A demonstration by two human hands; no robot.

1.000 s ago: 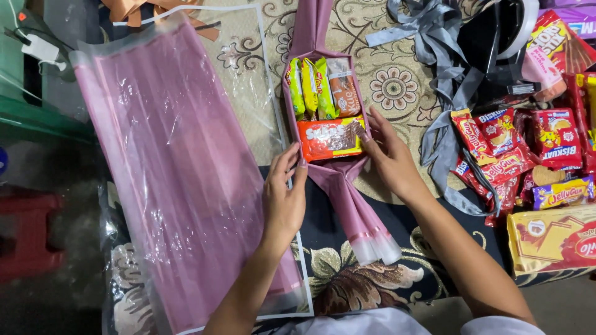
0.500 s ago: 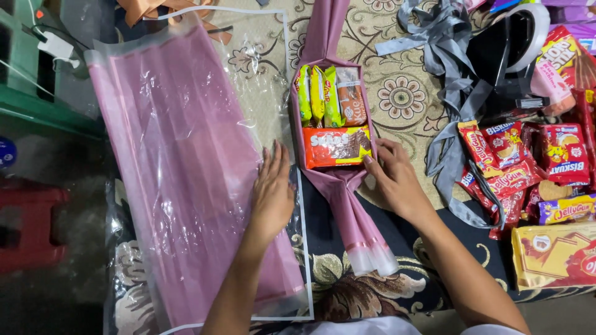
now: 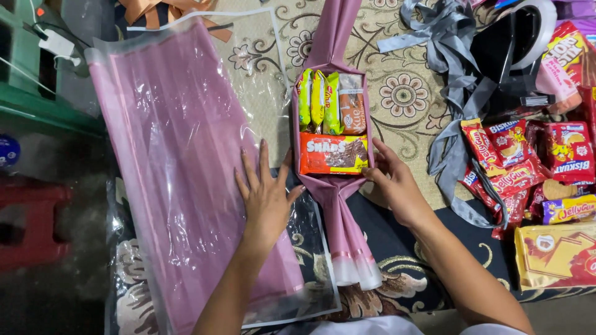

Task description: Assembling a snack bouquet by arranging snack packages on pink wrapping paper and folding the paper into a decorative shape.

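Pink wrapping sheet [image 3: 174, 186] under clear plastic film [image 3: 267, 80] lies flat on patterned carpet [image 3: 410, 93], filling the left half of the view. Left hand [image 3: 267, 198] rests flat on the sheet's right edge, fingers spread, palm down, gripping nothing. Right hand [image 3: 397, 186] sits just right of it, fingers loosely curled, fingertips touching the lower right corner of the snack bouquet [image 3: 332, 124], not closed around it. Bouquet is a pink-wrapped tray between the two hands: orange biscuit pack [image 3: 332, 154] lying crosswise at the near end, green-yellow snack sticks [image 3: 316, 99] and a brown pack [image 3: 352, 105] upright behind it. Its twisted pink handle [image 3: 347, 242] points toward the person, with a second twist going away at the top. Right side: heap of red snack packets [image 3: 528, 155], yellow box [image 3: 555, 254], grey ribbon [image 3: 447, 37]. Far left: green crate [image 3: 31, 80], red stool [image 3: 31, 229].
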